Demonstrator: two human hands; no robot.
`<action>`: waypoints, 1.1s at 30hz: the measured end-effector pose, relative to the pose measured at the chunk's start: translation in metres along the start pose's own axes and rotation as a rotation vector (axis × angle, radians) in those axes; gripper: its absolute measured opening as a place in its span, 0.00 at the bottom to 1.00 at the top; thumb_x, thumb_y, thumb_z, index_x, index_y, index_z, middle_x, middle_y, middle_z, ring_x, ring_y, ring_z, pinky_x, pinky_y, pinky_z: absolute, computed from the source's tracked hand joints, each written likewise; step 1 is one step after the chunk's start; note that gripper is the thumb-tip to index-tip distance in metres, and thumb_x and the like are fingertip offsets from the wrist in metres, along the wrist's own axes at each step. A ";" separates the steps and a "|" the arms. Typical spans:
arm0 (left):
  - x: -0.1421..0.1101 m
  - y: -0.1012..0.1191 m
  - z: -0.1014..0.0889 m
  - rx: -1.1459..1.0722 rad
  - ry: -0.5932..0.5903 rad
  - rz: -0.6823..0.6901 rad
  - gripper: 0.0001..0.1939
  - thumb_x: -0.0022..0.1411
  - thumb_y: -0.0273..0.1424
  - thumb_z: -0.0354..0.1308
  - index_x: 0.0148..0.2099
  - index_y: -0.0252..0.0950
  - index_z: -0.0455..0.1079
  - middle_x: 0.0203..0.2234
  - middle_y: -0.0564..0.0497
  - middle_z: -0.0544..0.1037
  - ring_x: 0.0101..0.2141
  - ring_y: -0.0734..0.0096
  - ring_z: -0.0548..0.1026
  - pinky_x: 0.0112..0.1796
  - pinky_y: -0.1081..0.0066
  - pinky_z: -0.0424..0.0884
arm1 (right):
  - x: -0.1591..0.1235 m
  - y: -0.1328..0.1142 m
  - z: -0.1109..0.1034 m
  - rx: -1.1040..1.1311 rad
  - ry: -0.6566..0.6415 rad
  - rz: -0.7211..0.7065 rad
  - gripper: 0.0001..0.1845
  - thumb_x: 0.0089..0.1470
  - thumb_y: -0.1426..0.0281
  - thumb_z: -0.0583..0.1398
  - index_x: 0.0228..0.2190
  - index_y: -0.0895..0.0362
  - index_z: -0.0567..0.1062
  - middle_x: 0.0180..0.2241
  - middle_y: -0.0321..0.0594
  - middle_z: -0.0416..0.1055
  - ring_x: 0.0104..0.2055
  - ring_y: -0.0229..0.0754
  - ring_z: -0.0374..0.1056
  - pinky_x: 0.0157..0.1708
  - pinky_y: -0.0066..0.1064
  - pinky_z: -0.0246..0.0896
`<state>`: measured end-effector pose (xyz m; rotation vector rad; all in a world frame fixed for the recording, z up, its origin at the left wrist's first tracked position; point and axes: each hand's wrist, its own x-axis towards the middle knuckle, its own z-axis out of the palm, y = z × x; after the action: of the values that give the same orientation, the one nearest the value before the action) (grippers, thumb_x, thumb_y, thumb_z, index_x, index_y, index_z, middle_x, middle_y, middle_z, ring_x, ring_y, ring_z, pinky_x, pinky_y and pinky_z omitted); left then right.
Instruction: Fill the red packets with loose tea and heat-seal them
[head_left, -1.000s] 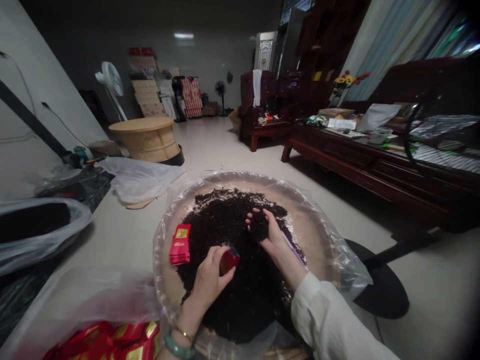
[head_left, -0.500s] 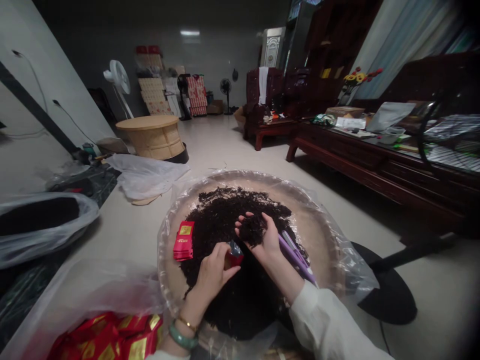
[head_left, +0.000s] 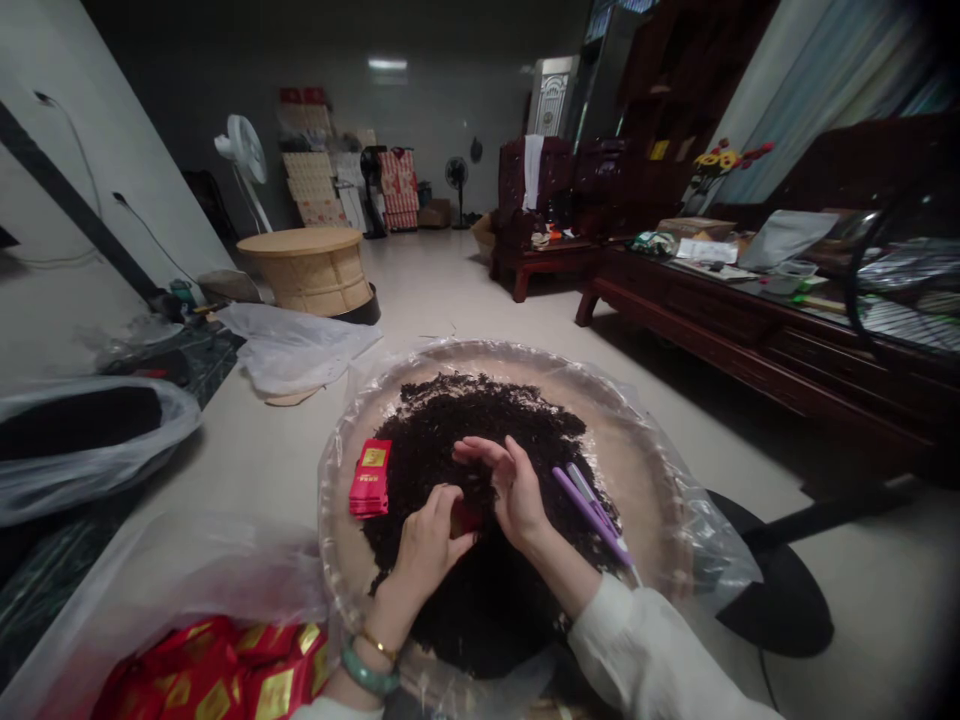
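A small red packet (head_left: 465,518) is held upright by my left hand (head_left: 431,535), its fingers closed round the sides. Close beside it, my right hand (head_left: 517,490) is tipped on edge toward the packet's mouth, fingers stretched out; no leaves show on its visible side, and part of the palm is hidden. Under both hands spreads a heap of dark dried leaves (head_left: 450,425), like tea, in a wide round tray (head_left: 660,490) lined with clear plastic. A stack of flat red packets (head_left: 370,480) lies at the tray's left. Right of my hands rests a purple tong-shaped tool (head_left: 592,510).
A plastic bag of red-and-gold packets (head_left: 225,670) stands at lower left. Another open bag (head_left: 169,430) holds dark material. A round wooden stand (head_left: 307,270), a long dark table (head_left: 720,320) and a black fan base (head_left: 787,590) surround the tray.
My right hand has turned from palm-up to on edge, and the dark leaves it cupped no longer show in it. My left hand keeps the packet in nearly the same place.
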<state>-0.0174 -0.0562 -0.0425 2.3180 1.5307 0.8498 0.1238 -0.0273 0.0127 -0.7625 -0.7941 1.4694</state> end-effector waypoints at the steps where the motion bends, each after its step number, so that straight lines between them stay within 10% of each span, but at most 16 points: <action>1: -0.001 -0.001 0.001 0.003 0.014 0.000 0.25 0.49 0.29 0.65 0.49 0.42 0.62 0.44 0.48 0.74 0.38 0.60 0.78 0.34 0.66 0.75 | 0.000 0.001 -0.002 -0.031 -0.029 -0.007 0.30 0.56 0.48 0.49 0.37 0.56 0.79 0.40 0.44 0.79 0.49 0.51 0.71 0.58 0.48 0.54; 13: -0.008 -0.011 0.010 0.018 0.141 -0.014 0.38 0.46 0.33 0.69 0.55 0.40 0.53 0.43 0.45 0.76 0.40 0.54 0.80 0.35 0.62 0.76 | -0.014 0.000 -0.012 -0.715 -0.381 -0.191 0.32 0.65 0.60 0.28 0.64 0.54 0.52 0.66 0.44 0.49 0.66 0.42 0.48 0.56 0.43 0.56; 17: -0.011 -0.015 0.011 -0.010 0.165 -0.010 0.44 0.46 0.34 0.70 0.59 0.39 0.48 0.45 0.42 0.76 0.43 0.53 0.79 0.38 0.62 0.77 | -0.014 -0.004 -0.017 -0.571 -0.274 -0.188 0.29 0.64 0.52 0.40 0.57 0.51 0.63 0.60 0.46 0.62 0.60 0.46 0.60 0.52 0.40 0.61; 20: -0.013 -0.018 0.011 -0.028 0.148 -0.017 0.43 0.48 0.32 0.68 0.60 0.39 0.46 0.46 0.42 0.75 0.44 0.54 0.78 0.38 0.62 0.77 | -0.025 -0.013 -0.015 -0.881 -0.274 -0.236 0.18 0.61 0.60 0.51 0.45 0.54 0.74 0.45 0.46 0.74 0.49 0.48 0.67 0.49 0.41 0.62; 26: -0.015 -0.014 0.011 -0.068 0.119 0.004 0.38 0.51 0.24 0.59 0.62 0.35 0.48 0.51 0.38 0.71 0.50 0.55 0.73 0.46 0.59 0.73 | -0.043 -0.016 0.004 -1.467 -0.472 -0.164 0.13 0.53 0.71 0.61 0.42 0.58 0.74 0.39 0.47 0.74 0.45 0.51 0.63 0.46 0.41 0.61; 33: -0.014 -0.011 0.000 -0.328 0.040 -0.176 0.54 0.39 0.30 0.70 0.66 0.37 0.46 0.50 0.40 0.72 0.46 0.56 0.73 0.49 0.55 0.69 | -0.031 0.001 -0.012 -1.457 -0.373 -0.071 0.06 0.56 0.75 0.58 0.31 0.56 0.76 0.35 0.44 0.72 0.41 0.45 0.66 0.44 0.37 0.61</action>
<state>-0.0304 -0.0645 -0.0526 1.9168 1.4587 1.0188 0.1342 -0.0581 0.0053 -1.4738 -2.2092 0.7689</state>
